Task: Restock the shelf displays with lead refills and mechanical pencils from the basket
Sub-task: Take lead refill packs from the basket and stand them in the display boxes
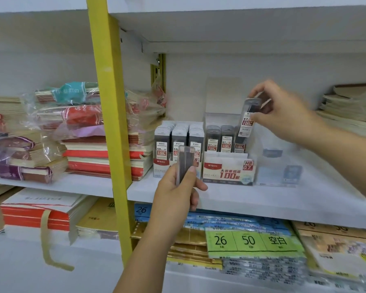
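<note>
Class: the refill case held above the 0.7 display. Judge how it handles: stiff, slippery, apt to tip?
Probably stiff: the refill case keeps its straight boxy shape though the right hand pinches only its upper part. Likely slippery, as its clear shell looks glossy. Tall and narrow, it may tip if stood alone; those in the 0.7 display stand side by side.

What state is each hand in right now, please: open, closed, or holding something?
Left hand: grips a clear refill case, upright.
Right hand: pinches a 0.7 refill case above the 0.7 display box.
</note>
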A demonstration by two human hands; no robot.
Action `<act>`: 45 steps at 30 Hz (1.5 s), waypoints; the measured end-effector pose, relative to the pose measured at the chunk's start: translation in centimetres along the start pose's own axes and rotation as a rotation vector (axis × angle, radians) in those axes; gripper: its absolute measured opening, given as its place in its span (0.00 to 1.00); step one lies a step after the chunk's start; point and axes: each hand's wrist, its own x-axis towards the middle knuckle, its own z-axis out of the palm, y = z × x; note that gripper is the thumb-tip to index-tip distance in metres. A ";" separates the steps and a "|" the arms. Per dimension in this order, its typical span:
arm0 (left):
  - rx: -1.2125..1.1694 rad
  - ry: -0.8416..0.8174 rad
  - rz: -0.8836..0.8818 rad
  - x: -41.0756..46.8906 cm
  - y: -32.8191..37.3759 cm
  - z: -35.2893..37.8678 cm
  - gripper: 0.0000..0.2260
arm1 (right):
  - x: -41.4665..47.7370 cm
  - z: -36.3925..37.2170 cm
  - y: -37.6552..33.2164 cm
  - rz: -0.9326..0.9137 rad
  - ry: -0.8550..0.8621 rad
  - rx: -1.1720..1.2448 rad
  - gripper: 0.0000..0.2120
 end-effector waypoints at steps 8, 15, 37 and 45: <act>0.069 -0.084 -0.023 0.3 -0.5 -0.7 0.05 | 0.8 2.4 2.3 0.027 -0.231 -0.215 0.12; 0.080 -0.115 -0.043 0.0 -0.4 -0.6 0.05 | 1.1 3.4 2.9 0.097 -0.157 -0.402 0.09; 0.156 -0.199 -0.148 -2.5 0.6 -1.5 0.13 | -13.7 5.9 -3.8 0.424 -0.099 0.969 0.16; -0.062 -0.068 -0.195 -2.5 0.6 -1.4 0.09 | -14.8 5.7 -4.4 0.496 -0.250 0.928 0.16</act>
